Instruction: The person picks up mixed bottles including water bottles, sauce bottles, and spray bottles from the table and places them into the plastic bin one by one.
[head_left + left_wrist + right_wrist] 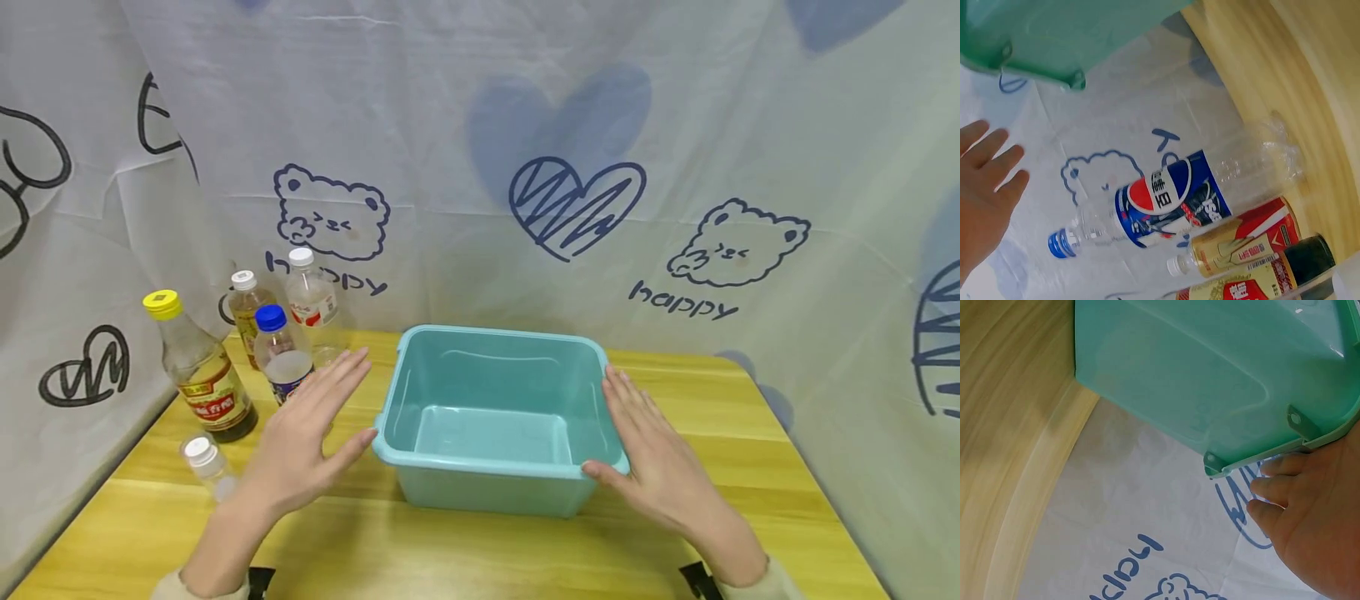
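While the turquoise bin (487, 490) stands on the table (465, 554), its long axis runs left to right, between the left hand (303, 446) and the right hand (663, 462). Of these 2, the right hand is nearer: its straight fingers lie along the right rim, thumb at the near corner. The left hand holds nothing; fingers straight, thumb spread wide, fingertips near the blue-capped bottle (282, 367). Left thumb contact with the rim cannot be confirmed.
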The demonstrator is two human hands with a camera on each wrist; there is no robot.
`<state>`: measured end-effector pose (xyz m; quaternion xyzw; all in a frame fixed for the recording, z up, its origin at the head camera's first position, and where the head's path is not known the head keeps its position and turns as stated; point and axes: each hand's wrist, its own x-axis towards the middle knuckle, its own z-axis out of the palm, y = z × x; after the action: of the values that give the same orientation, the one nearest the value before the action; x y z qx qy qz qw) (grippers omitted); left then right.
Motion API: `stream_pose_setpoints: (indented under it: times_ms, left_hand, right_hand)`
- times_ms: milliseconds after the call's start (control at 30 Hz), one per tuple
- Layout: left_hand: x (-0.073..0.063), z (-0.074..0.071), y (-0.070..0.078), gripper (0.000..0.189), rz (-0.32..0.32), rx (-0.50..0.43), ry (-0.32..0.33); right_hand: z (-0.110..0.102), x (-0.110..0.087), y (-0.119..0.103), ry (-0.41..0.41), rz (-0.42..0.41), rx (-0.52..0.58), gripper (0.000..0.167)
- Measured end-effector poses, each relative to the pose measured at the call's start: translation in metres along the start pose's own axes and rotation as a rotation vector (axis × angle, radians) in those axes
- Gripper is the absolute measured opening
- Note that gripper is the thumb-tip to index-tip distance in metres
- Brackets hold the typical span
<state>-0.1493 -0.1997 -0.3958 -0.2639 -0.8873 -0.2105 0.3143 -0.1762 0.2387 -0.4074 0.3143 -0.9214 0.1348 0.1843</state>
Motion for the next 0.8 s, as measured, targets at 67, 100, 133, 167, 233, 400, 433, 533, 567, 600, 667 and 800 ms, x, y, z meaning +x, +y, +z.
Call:
stream_pose_setpoints:
  times_ms: [67, 100, 133, 167, 233, 400, 433, 533, 567, 600, 667, 800]
  left_hand:
    - [0.005, -0.002, -0.003, 0.069, 0.032, -0.013, 0.146]
    - [0.007, -0.004, -0.005, 0.069, 0.040, -0.016, 0.214]
    - [0.010, -0.005, -0.006, 0.069, 0.044, -0.025, 0.284]
    - [0.014, -0.007, -0.007, 0.068, 0.043, -0.040, 0.349]
    - [0.020, -0.010, -0.010, 0.066, 0.038, -0.071, 0.464]
    - [0.034, -0.019, -0.011, 0.054, -0.049, -0.121, 0.700]
    - [0.035, -0.020, -0.011, 0.050, -0.083, -0.122, 0.734]
    - [0.035, -0.020, -0.020, 0.043, -0.198, -0.125, 0.795]
    - [0.034, -0.019, -0.024, 0.042, -0.238, -0.127, 0.801]
    - [0.031, -0.017, -0.030, 0.043, -0.279, -0.129, 0.798]
    - [0.026, -0.013, -0.039, 0.045, -0.358, -0.133, 0.781]
    - [0.018, -0.010, -0.050, 0.050, -0.489, -0.149, 0.722]
  right_hand:
    - [0.000, -0.001, 0.000, -0.007, 0.007, 0.003, 0.097]
    - [0.000, -0.001, 0.000, -0.012, 0.011, 0.004, 0.097]
    - [0.000, -0.001, 0.000, -0.017, 0.013, 0.003, 0.097]
    - [-0.001, -0.001, 0.000, -0.021, 0.015, 0.000, 0.097]
    - [-0.001, -0.001, 0.000, -0.027, 0.017, -0.002, 0.097]
    - [-0.003, -0.001, -0.001, -0.035, 0.011, -0.001, 0.095]
    - [-0.004, -0.001, -0.002, -0.041, 0.015, 0.003, 0.095]
    - [-0.005, -0.001, -0.002, -0.050, 0.027, 0.015, 0.095]
    - [-0.005, -0.001, -0.003, -0.051, 0.029, 0.019, 0.095]
    - [-0.005, -0.001, -0.003, -0.051, 0.030, 0.023, 0.094]
    - [-0.005, 0.000, -0.003, -0.048, 0.028, 0.028, 0.094]
    - [-0.004, 0.000, -0.003, -0.050, 0.035, 0.035, 0.095]
